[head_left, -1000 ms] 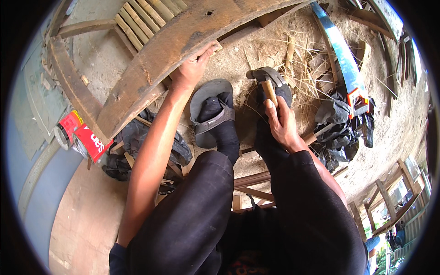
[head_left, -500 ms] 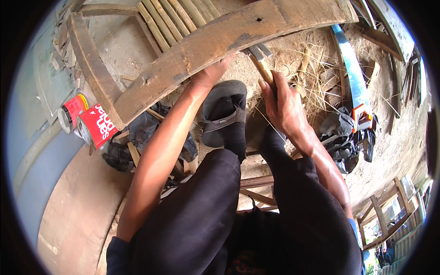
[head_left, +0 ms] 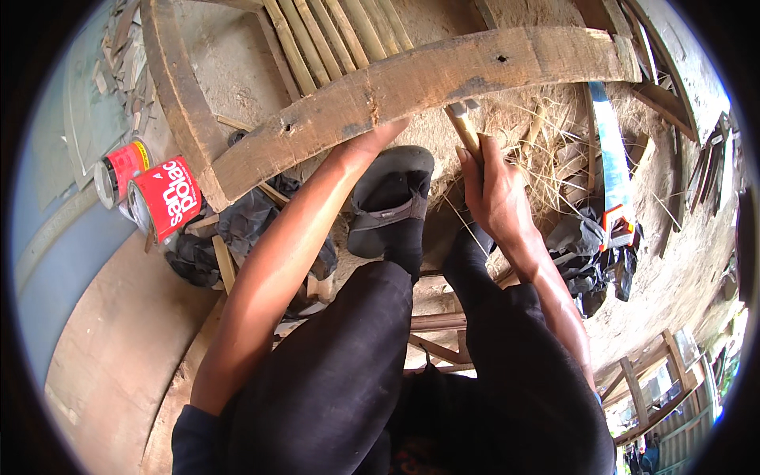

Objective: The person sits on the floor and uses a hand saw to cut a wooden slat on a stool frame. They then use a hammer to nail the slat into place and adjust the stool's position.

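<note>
Holding: right hand (head_left: 495,198) fingers clamped on hammer handle (head_left: 465,131).
Left hand (head_left: 372,142): fingers hidden, cannot tell, under plank (head_left: 412,87).
Risk: hammer may slip, hitting that hand.

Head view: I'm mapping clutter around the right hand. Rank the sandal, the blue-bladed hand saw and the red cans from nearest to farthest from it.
1. Sandal: just left of the right hand, on the foot.
2. Blue-bladed hand saw: to its right, on the straw.
3. Red cans: far left, beyond the left arm.
</note>
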Available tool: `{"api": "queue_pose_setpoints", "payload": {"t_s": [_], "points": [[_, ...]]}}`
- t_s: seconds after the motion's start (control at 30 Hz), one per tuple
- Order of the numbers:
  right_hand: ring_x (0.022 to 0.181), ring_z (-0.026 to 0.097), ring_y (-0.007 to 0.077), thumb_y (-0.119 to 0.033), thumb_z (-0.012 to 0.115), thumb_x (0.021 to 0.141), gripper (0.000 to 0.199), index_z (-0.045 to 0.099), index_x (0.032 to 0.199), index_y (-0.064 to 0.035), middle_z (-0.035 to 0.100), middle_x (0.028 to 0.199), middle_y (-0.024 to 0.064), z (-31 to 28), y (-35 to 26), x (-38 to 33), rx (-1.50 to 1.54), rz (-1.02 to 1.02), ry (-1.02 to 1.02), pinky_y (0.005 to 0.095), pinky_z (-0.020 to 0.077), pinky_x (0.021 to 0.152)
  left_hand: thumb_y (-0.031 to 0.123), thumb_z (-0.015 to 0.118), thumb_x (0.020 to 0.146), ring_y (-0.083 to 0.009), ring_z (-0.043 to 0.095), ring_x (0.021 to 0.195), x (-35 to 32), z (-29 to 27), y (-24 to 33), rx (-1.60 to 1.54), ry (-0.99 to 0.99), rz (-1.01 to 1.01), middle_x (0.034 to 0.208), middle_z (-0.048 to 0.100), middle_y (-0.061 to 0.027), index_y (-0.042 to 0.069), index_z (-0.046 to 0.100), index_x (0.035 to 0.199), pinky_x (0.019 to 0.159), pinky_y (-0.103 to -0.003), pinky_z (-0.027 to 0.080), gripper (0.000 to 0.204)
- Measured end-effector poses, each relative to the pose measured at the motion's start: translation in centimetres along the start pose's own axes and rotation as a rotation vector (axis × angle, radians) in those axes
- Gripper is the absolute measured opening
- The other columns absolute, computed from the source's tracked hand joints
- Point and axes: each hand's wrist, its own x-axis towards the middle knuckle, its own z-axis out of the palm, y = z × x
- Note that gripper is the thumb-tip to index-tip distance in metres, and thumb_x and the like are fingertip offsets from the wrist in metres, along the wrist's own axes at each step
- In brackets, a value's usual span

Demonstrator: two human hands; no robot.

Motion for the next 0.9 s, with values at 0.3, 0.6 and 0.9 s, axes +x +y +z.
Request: {"api": "queue_pose_setpoints", "payload": {"t_s": [0.3, 0.6, 0.9], "points": [[0.068, 0.066, 0.0478, -0.019, 0.06, 0.098, 0.028, 0.047, 0.116, -0.0024, 0.064, 0.073, 0.0282, -0.1, 0.1, 0.0, -0.019, -0.052, 0.049, 0.0529, 0.049, 0.053, 0.021, 0.078, 0.081, -0.0266, 0.07, 0.088, 1.0, -3.7, -0.6, -1.198, 0.085, -0.655, 0.097, 0.074, -0.0068, 0.009, 0.076, 0.097, 0.078, -0.039, 0.055, 0.02], [0.072, 0.066, 0.0475, -0.017, 0.061, 0.097, 0.032, 0.048, 0.122, -0.0023, 0.066, 0.077, 0.0277, 0.0, -0.9, -0.2, -0.026, -0.036, 0.05, 0.0522, 0.0513, 0.055, 0.016, 0.079, 0.077, -0.0297, 0.07, 0.082, 0.6, -3.2, -1.3, -1.092, 0.136, -0.579, 0.091, 0.073, -0.0097, 0.008, 0.074, 0.099, 0.074, -0.04, 0.054, 0.024], [0.073, 0.067, 0.0466, -0.013, 0.06, 0.097, 0.031, 0.047, 0.122, -0.0002, 0.066, 0.079, 0.0276, 0.2, -0.2, -0.2, -0.033, -0.072, 0.056, 0.0504, 0.0517, 0.055, 0.014, 0.078, 0.077, -0.0299, 0.07, 0.082, 2.6, -6.0, -3.1, -1.182, 0.171, -0.623, 0.09, 0.073, -0.0108, 0.007, 0.074, 0.097, 0.073, -0.041, 0.054, 0.021]]}}
